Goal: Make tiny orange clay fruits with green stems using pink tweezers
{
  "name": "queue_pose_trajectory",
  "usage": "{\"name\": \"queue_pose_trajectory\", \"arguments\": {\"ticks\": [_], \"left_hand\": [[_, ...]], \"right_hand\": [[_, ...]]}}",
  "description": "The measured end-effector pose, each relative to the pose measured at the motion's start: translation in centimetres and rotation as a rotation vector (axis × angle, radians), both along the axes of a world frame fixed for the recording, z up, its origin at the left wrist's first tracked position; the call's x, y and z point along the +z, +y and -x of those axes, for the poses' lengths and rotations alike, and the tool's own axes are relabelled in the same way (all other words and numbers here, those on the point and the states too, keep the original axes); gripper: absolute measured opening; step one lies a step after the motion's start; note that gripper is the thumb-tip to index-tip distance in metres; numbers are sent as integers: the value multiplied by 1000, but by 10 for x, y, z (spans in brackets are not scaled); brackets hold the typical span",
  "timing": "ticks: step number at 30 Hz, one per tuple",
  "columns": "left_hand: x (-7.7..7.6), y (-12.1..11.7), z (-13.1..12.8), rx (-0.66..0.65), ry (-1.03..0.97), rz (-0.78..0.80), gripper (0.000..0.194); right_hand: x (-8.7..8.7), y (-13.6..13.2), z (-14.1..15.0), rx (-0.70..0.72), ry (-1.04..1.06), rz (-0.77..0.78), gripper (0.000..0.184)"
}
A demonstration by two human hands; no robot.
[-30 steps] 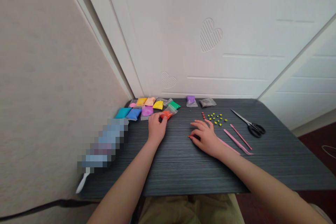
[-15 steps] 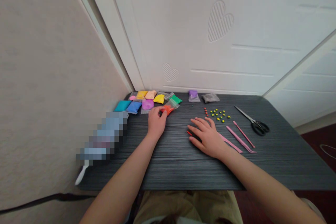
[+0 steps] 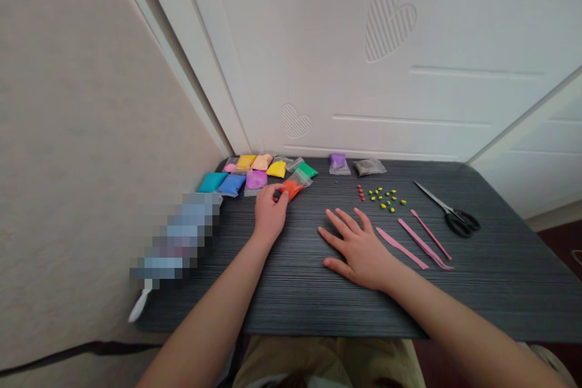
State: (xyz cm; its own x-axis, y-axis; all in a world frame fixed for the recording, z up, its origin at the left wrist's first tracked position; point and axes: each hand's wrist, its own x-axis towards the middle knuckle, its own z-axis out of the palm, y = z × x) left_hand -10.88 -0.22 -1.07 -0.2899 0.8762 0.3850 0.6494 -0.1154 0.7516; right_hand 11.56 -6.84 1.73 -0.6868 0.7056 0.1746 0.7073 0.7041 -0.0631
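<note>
My left hand (image 3: 270, 212) has its thumb and fingers curled closed on the near end of a small zip bag of orange-red clay (image 3: 294, 187), which lies on the dark table. My right hand (image 3: 357, 250) lies palm down, fingers spread, on the tabletop. Whatever may be under its palm is hidden. Just right of it are a pink modelling knife (image 3: 402, 248), pink tweezers (image 3: 424, 242) and a thin pink stick tool (image 3: 431, 234). Beyond it sit a short row of tiny red pieces (image 3: 361, 193) and several tiny yellow-green pieces (image 3: 383, 197).
Several bags of coloured clay, including blue (image 3: 232, 185), yellow (image 3: 276, 169) and green (image 3: 307, 169), line the back left. Purple (image 3: 337, 162) and grey (image 3: 369, 167) bags lie further right. Black-handled scissors (image 3: 459, 221) rest at the right. A blurred-out object (image 3: 182, 236) lies at the left edge.
My right hand has shifted slightly left and nearer with its fingers spread wider. The thin red strip by its fingers is out of sight. My left hand stays at the orange-red bag.
</note>
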Motion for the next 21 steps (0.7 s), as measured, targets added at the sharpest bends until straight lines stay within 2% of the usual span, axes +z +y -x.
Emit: {"name": "queue_pose_trajectory", "arguments": {"ticks": [2,7,11,16,21], "left_hand": [[0,0,0,-3,-9,3,18],[-1,0,1,12,-1,16,18],[0,-1,0,15,3,13,18],[1,0,-1,32,7,23,19],[1,0,0,19,-10,29,19]], "right_hand": [[-1,0,0,2,4,13,56],[-1,5,-3,-111,7,8,57],[-2,3,-2,-35,-4,39,61],[-2,6,-4,-131,-3,28,60],[-3,3,-2,-75,23,31,60]]}}
